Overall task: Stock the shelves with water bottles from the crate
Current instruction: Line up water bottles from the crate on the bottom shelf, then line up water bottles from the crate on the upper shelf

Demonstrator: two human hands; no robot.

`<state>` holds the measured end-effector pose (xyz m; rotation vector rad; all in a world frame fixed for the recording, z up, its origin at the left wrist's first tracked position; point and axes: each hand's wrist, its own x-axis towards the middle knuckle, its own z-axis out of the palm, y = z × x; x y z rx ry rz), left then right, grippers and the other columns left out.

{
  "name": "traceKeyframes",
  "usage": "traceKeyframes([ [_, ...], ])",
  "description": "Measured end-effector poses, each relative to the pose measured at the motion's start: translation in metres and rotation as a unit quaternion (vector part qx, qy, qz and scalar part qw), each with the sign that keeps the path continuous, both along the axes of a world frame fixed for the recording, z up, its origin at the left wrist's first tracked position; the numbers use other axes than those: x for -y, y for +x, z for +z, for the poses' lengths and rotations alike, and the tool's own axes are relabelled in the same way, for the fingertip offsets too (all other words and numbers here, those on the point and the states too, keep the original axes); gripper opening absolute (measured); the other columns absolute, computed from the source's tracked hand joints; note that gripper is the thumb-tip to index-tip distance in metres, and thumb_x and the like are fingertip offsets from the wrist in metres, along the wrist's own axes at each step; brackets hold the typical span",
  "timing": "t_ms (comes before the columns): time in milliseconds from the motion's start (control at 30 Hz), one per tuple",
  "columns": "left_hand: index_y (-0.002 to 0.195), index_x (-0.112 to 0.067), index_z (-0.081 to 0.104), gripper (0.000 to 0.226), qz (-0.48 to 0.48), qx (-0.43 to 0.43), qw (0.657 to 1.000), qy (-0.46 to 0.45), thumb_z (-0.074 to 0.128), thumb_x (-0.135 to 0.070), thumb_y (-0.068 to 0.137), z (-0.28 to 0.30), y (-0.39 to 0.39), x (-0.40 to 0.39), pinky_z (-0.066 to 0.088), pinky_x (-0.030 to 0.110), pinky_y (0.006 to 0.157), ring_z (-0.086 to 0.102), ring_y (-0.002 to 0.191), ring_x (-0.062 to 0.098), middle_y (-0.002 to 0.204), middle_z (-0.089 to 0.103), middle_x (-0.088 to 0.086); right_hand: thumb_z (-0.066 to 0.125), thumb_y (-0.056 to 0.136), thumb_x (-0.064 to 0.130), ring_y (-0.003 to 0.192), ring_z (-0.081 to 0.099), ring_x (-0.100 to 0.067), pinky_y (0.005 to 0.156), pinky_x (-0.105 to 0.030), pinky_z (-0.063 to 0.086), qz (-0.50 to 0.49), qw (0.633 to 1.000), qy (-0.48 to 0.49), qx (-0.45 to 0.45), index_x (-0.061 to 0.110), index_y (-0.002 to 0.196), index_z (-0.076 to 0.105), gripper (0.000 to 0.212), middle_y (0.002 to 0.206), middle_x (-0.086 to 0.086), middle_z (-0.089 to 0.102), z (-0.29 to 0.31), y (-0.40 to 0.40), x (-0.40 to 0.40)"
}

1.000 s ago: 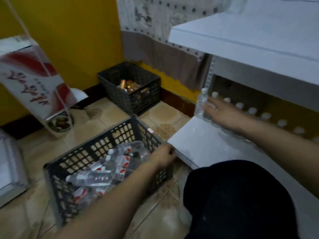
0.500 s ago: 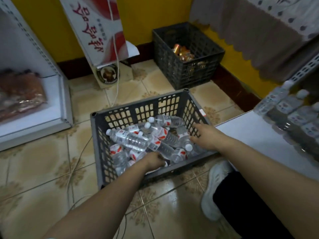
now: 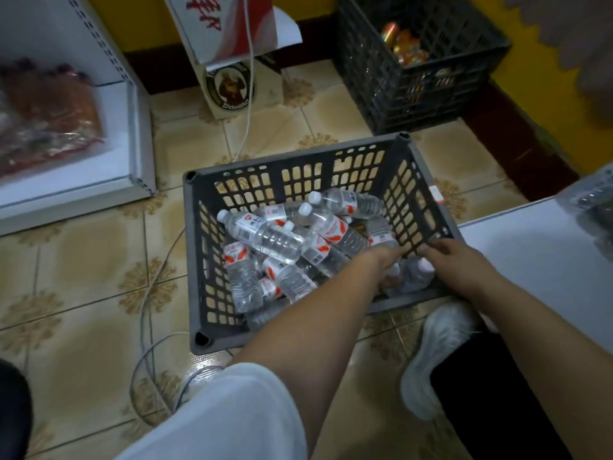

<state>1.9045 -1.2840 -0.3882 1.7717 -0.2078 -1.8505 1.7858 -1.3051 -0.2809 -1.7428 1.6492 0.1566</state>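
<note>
The grey plastic crate (image 3: 292, 167) stands on the tiled floor, holding several clear water bottles (image 3: 265, 237) with red-and-white labels, lying jumbled. My left hand (image 3: 386, 260) reaches down into the crate's near right corner, its fingers curled round a bottle there. My right hand (image 3: 456, 258) lies over the crate's right rim with fingers bent inward above a white-capped bottle (image 3: 416, 275); whether it grips anything is unclear. The white shelf (image 3: 530, 260) runs along the right, with blurred stocked bottles (image 3: 593, 207) at its far end.
A second dark crate (image 3: 471, 94) with orange cans stands behind. A cardboard box (image 3: 232, 88) and a white cable (image 3: 247, 121) are at the back. A low white shelf (image 3: 99, 187) with bagged goods is left. My shoe (image 3: 438, 353) is beside the crate.
My right hand left the shelf's bottle row and came down to the crate's right rim. My left hand moved from the near rim into the crate's right corner. The view swung downward.
</note>
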Motion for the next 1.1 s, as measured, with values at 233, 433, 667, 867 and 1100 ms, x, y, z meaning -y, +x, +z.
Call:
traceKeyframes([
  [233,0.101,-0.008,0.048,0.01,0.07,-0.032,0.997,0.012,0.043,-0.017,0.102,-0.013,-0.013,0.016,0.048,0.031,0.077,0.05,0.072,0.023,0.087,0.049,0.013,0.041,0.102,0.036,0.126,0.047,-0.036,0.104,-0.04,0.036,-0.015,1.0,0.004,0.004,0.006,0.133,0.056,0.045,0.139,-0.019,0.052,0.001,-0.012,0.002],
  [433,0.1,-0.008,0.054,0.015,0.154,-0.127,0.98,0.002,0.062,-0.019,0.095,0.006,0.068,-0.005,0.04,0.011,0.037,0.047,0.047,0.007,0.074,0.06,0.011,0.042,0.101,0.036,0.113,0.053,-0.034,0.098,-0.043,0.044,-0.083,0.995,-0.02,0.047,0.008,0.12,0.062,0.039,0.126,-0.016,0.06,0.006,-0.028,0.005],
  [667,0.107,-0.006,0.053,0.022,0.011,-0.227,0.969,-0.102,0.062,-0.019,0.092,0.061,0.138,-0.077,0.042,0.008,0.04,0.048,0.048,0.001,0.081,0.06,0.006,0.073,0.079,0.051,0.127,0.051,-0.026,0.102,-0.043,0.046,0.04,0.986,-0.104,0.12,0.034,0.146,0.034,0.08,0.138,-0.001,0.052,0.01,-0.02,-0.001],
  [867,0.089,-0.007,0.066,0.03,-0.06,-0.301,0.936,-0.172,0.086,-0.018,0.07,0.104,0.145,-0.096,0.04,0.008,0.039,0.047,0.045,0.0,0.07,0.058,0.0,0.085,0.059,0.057,0.133,0.044,-0.021,0.106,-0.042,0.043,0.226,0.973,-0.055,0.003,0.039,0.151,0.018,0.116,0.151,0.002,0.04,0.028,0.002,-0.016],
  [1100,0.091,-0.013,0.069,0.018,-0.098,0.001,0.96,-0.262,0.069,-0.029,0.082,0.167,0.099,-0.068,0.046,0.022,0.062,0.053,0.064,0.011,0.073,0.063,-0.001,0.079,0.058,0.067,0.093,0.062,-0.012,0.084,-0.037,0.055,0.175,0.983,-0.043,0.035,0.029,0.119,0.057,0.075,0.107,0.009,0.067,0.048,-0.024,-0.032],
])
